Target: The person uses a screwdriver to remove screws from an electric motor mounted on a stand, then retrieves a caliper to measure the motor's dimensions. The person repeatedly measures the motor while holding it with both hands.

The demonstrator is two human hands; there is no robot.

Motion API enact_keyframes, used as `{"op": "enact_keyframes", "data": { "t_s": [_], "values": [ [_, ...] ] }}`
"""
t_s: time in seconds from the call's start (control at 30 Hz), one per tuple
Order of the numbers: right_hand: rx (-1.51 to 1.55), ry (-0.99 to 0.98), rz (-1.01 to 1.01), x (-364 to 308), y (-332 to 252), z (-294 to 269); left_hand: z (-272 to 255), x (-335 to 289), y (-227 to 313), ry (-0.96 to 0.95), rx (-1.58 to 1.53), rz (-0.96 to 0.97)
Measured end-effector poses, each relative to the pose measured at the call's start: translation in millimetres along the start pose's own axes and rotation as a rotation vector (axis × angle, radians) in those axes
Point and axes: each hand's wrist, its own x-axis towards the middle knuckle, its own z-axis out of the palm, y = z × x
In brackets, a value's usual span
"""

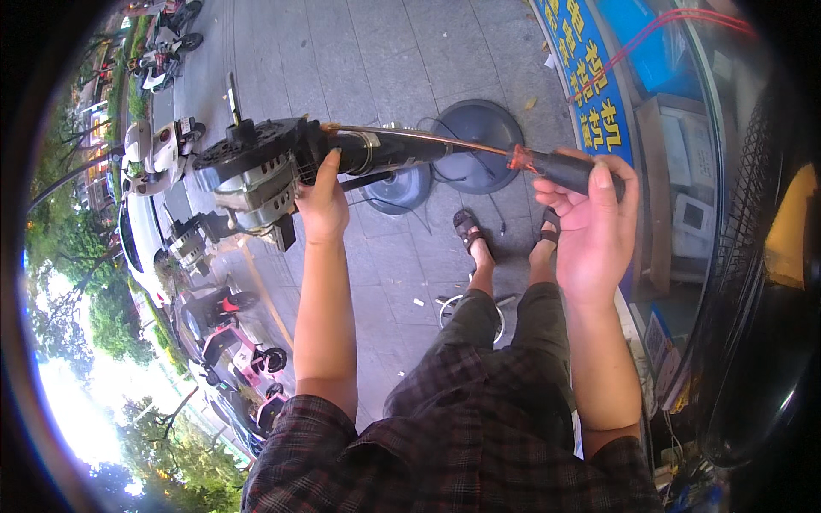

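Observation:
My left hand (323,201) grips an electric fan's motor head (269,171), with its thumb along the black neck (385,152). A thin shaft sticks out of the motor's round dark front, and metal windings show at its side. My right hand (599,222) is closed around the dark handle of a long screwdriver (566,171); reddish material sits where handle and shaft meet. The screwdriver's coppery shaft runs left above the neck, and its tip ends at the motor's rear housing near my left thumb. Whether the tip sits on a screw is too small to tell.
Two round dark fan bases (492,120) with loose cables lie on the paving beyond my feet. A white ring-shaped stool base (498,329) stands below me. A glass display case (676,171) with a blue sign is close on my right. Parked scooters (244,355) line the left.

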Motion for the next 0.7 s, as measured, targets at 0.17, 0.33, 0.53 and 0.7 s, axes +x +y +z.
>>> {"op": "enact_keyframes", "data": {
  "t_s": [0.17,0.33,0.53,0.7],
  "values": [
    [0.006,-0.025,-0.017,6,-1,9,-2,0,6,-0.018,-0.001,-0.012],
    [-0.018,-0.038,-0.030,9,2,14,-7,1,3,-0.047,-0.060,-0.042],
    [0.001,-0.052,-0.019,6,1,15,-5,1,12,-0.064,-0.076,-0.072],
    [-0.009,-0.047,-0.024,3,1,14,-12,-3,15,-0.124,-0.073,-0.103]
  ]
}}
